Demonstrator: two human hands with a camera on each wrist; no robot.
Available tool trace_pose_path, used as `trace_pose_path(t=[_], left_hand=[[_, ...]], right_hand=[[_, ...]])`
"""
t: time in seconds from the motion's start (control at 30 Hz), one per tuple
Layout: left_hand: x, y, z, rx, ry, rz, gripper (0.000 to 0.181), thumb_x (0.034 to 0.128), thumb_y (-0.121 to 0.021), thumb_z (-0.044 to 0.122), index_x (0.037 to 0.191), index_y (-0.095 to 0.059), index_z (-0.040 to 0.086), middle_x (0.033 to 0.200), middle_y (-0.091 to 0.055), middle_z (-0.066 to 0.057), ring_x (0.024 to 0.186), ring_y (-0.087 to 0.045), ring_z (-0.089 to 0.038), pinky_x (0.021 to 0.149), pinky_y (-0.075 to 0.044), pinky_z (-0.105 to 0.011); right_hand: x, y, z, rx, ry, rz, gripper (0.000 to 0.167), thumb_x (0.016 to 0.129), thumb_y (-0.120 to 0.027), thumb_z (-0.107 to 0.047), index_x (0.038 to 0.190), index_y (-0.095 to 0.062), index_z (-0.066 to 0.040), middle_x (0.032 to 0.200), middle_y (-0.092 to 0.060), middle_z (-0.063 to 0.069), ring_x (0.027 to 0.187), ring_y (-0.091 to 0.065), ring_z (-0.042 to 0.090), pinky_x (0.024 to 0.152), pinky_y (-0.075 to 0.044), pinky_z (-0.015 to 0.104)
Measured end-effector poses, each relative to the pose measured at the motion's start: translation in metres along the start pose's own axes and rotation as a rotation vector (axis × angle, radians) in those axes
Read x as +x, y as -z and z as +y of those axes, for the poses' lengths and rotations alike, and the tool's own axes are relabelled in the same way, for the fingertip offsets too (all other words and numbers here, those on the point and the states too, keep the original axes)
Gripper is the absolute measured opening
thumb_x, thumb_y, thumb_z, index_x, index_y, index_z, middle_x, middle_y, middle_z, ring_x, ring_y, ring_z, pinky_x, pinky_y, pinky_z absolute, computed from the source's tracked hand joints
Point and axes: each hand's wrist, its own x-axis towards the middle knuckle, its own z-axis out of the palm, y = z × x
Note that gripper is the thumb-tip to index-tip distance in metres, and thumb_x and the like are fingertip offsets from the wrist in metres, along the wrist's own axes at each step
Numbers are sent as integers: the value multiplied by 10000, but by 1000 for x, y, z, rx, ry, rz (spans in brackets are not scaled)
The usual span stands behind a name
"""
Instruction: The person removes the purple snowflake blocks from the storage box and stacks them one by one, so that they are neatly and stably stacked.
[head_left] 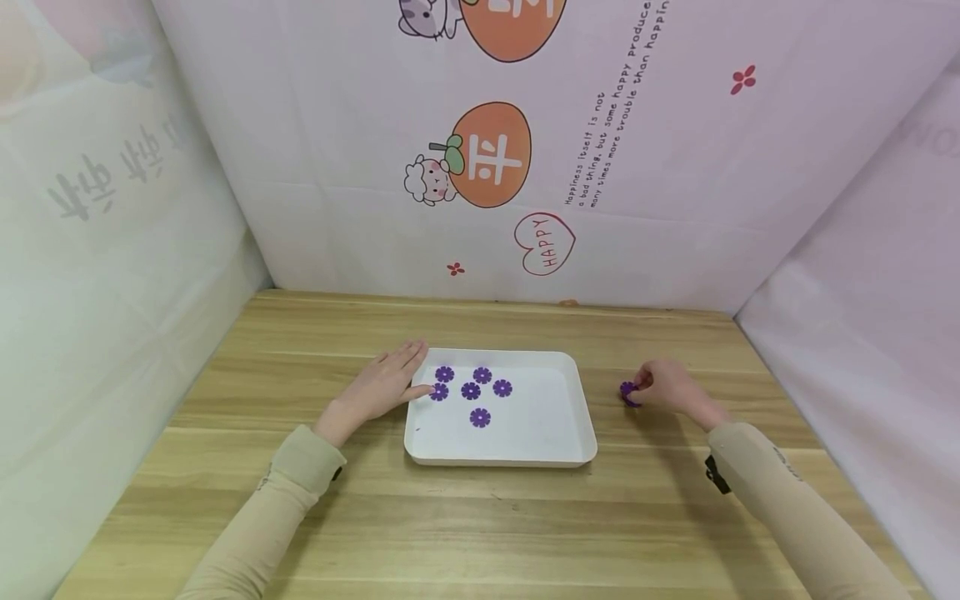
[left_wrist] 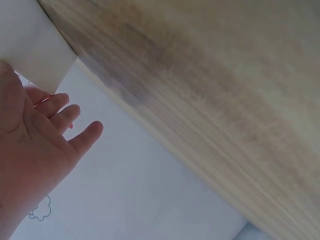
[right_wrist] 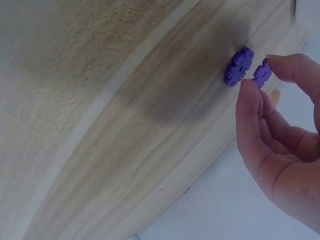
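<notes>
In the head view a white tray (head_left: 540, 417) holds several purple flower-shaped discs, one of them a disc (head_left: 480, 417) near the tray's middle. My left hand (head_left: 375, 387) rests at the tray's left edge, fingers extended, thumb over the rim beside a disc (head_left: 438, 392). Right of the tray, my right hand (head_left: 670, 388) holds a purple disc between thumb and finger. The right wrist view shows that pinched disc (right_wrist: 262, 74) in my right hand (right_wrist: 285, 130), close to other purple discs (right_wrist: 238, 67) on the wood. My left hand (left_wrist: 40, 125) appears with spread fingers in the left wrist view.
The wooden table (head_left: 480, 533) is bounded by white printed cloth (head_left: 337, 208) at the back and plain-looking cloth on the right (head_left: 862, 292). Cloth with faint print hangs on the left side (head_left: 112, 292).
</notes>
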Motion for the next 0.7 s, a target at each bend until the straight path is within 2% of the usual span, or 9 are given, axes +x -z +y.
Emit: trace_pose_path(t=[0.7], left_hand=[[0, 0, -1, -4, 9, -8, 816, 995, -476, 552, 1554, -242, 6, 1630, -257, -169, 1512, -276, -345, 1200, -315, -576]], right_hand=[[-1, -4, 7, -10, 16, -7, 235, 818, -766, -140, 897, -656, 52, 815, -677, 133, 735, -588, 199, 622, -474, 259]])
